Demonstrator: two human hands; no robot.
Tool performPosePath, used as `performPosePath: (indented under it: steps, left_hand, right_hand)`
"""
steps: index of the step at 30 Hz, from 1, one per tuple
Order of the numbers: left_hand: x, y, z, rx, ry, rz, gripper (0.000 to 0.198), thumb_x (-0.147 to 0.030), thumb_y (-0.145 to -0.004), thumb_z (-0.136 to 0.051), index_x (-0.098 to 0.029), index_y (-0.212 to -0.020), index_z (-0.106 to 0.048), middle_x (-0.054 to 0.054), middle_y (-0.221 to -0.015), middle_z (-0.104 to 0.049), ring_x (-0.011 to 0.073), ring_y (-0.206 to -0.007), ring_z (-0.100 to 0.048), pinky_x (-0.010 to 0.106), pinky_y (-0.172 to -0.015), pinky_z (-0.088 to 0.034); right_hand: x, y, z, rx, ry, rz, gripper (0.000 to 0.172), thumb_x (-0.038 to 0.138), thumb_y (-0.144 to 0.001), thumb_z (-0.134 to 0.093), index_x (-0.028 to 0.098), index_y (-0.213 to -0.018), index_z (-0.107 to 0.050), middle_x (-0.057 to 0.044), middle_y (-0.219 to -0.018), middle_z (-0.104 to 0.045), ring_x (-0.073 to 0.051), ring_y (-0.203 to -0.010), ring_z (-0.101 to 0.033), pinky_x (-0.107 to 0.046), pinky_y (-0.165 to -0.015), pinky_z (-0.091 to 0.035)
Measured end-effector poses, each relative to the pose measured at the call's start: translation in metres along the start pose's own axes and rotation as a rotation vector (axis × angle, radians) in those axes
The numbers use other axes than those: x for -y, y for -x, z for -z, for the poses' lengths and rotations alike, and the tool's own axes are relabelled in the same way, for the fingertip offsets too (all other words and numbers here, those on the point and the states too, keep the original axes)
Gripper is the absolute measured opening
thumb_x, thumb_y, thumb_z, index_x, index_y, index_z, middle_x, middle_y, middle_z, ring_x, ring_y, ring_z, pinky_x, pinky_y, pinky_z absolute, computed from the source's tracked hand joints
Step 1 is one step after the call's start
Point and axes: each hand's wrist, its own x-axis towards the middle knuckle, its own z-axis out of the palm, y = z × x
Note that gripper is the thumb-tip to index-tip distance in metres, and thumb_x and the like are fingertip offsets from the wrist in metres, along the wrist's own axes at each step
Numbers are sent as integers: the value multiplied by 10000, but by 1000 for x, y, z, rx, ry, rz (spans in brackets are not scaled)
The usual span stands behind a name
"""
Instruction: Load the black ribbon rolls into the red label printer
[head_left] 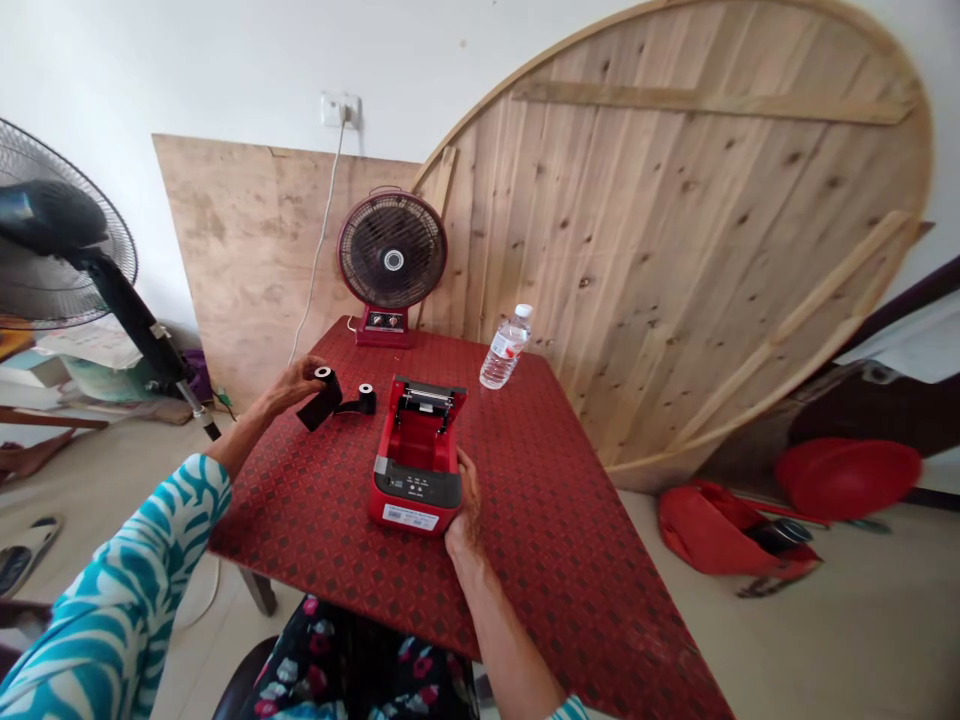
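A red and dark-grey label printer (415, 487) sits on the table with its lid raised, and its red inner bay shows no roll. My right hand (466, 505) grips the printer's right side, its fingers partly hidden behind the casing. Left of the printer, my left hand (298, 380) is closed on a black roll (322, 398) with a white core. A loose black strip hangs from that roll. A second, smaller black roll (366, 400) stands just beside it, and a black strip runs from it towards the held one.
A water bottle (506, 348) stands behind the printer on the red patterned table (540, 560). At the table's back is a red fan (392, 255). Wooden boards (637, 250) lean on the wall. A floor fan (127, 290) is at left, and red bags (720, 530) lie at right.
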Motion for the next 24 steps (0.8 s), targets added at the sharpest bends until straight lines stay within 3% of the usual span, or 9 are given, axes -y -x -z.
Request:
performPosePath:
  steps: [5, 11, 17, 24]
  left_hand:
    - [23, -2, -19, 111, -93, 15, 340, -231, -545, -642, -172, -876, -599, -6, -758, -677, 201, -751, -660, 329, -715, -535]
    - [27, -19, -8, 87, -279, -22, 379, -236, -597, -588, -173, -970, -619, 19, -900, -684, 220, -886, -643, 327, -807, -509]
    - [28, -19, -10, 182, -437, -30, 400, -214, -627, -543, -161, -1012, -641, 17, -861, -712, 206, -823, -666, 296, -751, -534]
    - [5, -30, -20, 286, -580, -100, 492, -236, -809, -459, -179, -1280, -588, 69, -1310, -632, 217, -1183, -592, 303, -1006, -447]
  right_hand:
    - [-3, -2, 2, 26, 0, 14, 546, 585, -745, -612, 240, -1167, -649, -45, -1127, -707, -214, -941, -655, -341, -813, -495]
    - [-3, -1, 4, 22, 89, 32, 550, 568, -801, -561, 230, -1231, -613, -58, -1115, -708, -208, -915, -650, -317, -762, -487]
    - [-6, -3, 4, 15, 82, 26, 530, 558, -796, -568, 231, -1210, -618, -54, -1135, -699, -211, -940, -643, -317, -771, -482]
    - [-2, -1, 4, 32, 64, 25, 517, 547, -784, -577, 246, -1203, -614, -39, -1146, -689, -207, -958, -629, -318, -787, -474]
